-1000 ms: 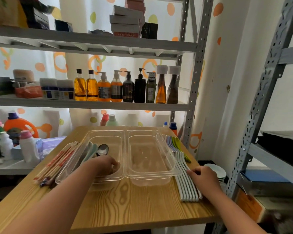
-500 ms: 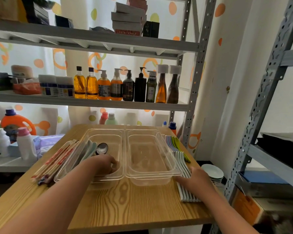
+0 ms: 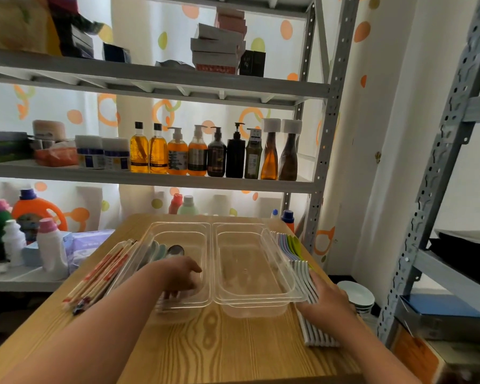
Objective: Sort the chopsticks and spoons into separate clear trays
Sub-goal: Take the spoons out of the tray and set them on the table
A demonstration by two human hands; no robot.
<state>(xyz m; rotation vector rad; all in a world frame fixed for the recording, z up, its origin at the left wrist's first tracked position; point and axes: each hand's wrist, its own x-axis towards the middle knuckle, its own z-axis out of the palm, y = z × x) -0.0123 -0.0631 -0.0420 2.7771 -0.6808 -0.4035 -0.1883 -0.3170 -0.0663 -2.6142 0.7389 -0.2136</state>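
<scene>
The left hand (image 3: 182, 278) is reaching down into the near end of the left clear tray (image 3: 177, 224), fingers curling toward its floor. Whether it is gripping a handle or holding nothing, I cannot tell. Just beyond its knuckles a metal spoon (image 3: 175, 250) is lying among paler ones. Wrapped chopsticks (image 3: 103, 273) are lying on the table (image 3: 219, 342) to this hand's left, outside the tray wall. The right hand (image 3: 326, 303) is resting over a row of white spoons (image 3: 320, 335), its grip hidden too, with the empty right clear tray (image 3: 261, 303) just to its left. These spoons are looking glossy and rigid, probably slippery and chippable, so pinching one handle mid-length seems safest.
</scene>
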